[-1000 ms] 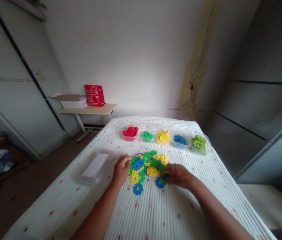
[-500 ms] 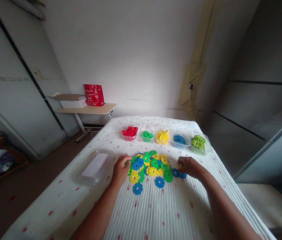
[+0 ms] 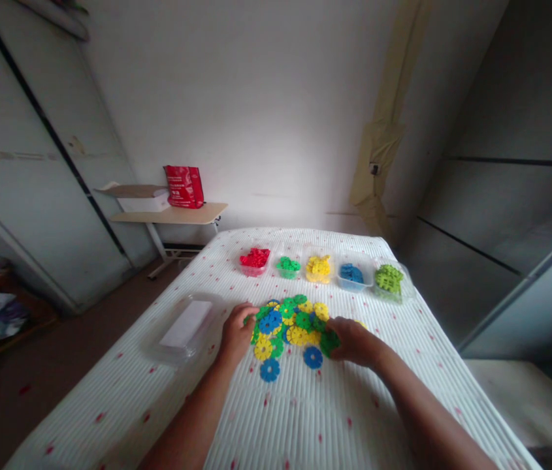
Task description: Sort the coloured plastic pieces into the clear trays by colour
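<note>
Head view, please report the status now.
Left hand at left edge, right hand at right edge of heaped blue, yellow, green notched plastic discs. No obstruction visible.

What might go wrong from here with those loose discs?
The mixed pile of discs is overlapped, so pulling one out might drag or scatter others. The yellow piece, mostly hidden behind the right hand, could be overlooked or knocked by it. The left hand, at the pile's left edge, might nudge what lies there.
</note>
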A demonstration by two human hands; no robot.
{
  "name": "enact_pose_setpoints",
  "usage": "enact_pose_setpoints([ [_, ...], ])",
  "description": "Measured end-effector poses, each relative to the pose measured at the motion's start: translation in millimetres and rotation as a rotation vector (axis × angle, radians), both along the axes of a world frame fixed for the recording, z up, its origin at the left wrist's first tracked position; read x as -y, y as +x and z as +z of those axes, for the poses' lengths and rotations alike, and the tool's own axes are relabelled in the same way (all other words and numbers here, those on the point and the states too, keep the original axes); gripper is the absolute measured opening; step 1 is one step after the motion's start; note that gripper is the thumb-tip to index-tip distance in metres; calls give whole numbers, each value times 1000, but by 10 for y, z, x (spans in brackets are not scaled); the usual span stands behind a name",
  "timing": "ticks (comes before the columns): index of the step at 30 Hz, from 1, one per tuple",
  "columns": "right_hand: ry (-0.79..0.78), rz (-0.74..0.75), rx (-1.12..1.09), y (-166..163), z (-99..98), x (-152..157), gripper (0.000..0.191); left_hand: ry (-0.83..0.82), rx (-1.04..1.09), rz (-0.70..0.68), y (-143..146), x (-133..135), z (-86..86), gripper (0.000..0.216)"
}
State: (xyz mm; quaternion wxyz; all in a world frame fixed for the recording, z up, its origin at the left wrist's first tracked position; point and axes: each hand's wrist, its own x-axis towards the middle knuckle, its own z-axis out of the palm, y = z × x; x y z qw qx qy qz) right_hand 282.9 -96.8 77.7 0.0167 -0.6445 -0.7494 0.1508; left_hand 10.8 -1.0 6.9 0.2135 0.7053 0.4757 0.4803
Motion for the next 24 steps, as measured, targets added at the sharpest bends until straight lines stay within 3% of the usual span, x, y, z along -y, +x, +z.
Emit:
enact_pose_setpoints([
  [5, 20, -5, 22, -36, 0, -1, 45, -7, 1, 3, 1, 0, 2, 21],
  [18, 98, -6, 133, -100, -14, -3, 28, 5, 19, 10, 2, 6, 9, 20],
  [24, 121, 18, -11, -66, 29, -70, 16, 0, 24, -3, 13, 5, -7, 21],
])
